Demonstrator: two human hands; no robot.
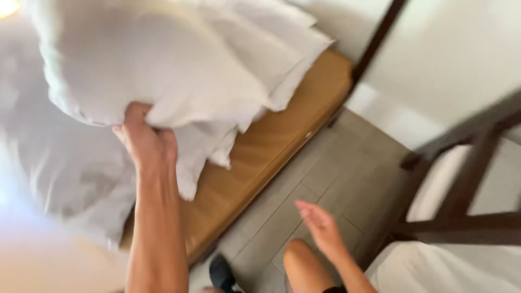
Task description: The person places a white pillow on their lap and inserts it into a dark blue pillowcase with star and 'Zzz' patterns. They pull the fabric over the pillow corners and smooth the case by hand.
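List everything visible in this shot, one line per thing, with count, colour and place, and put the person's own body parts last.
Soft white fabric pillow: one, white, upper left, lifted above the bed.
Loose white bed linen: one heap, white to grey, left side, draped over the bed; blurred.
Tan wooden bed frame edge: one, honey brown, running diagonally through the centre.
Grey tiled floor: grey, centre to lower middle.
Dark wooden frame posts: several bars, dark brown, right side and top right.
White mattress or cushion: white, lower right, behind the dark bars.
White wall: white, upper right.
Black shoe: one, black, bottom centre on the floor.
Knee: one, bare, bottom centre.
Left hand: gripping the pillow's lower edge.
Right hand: open, empty, over the floor.
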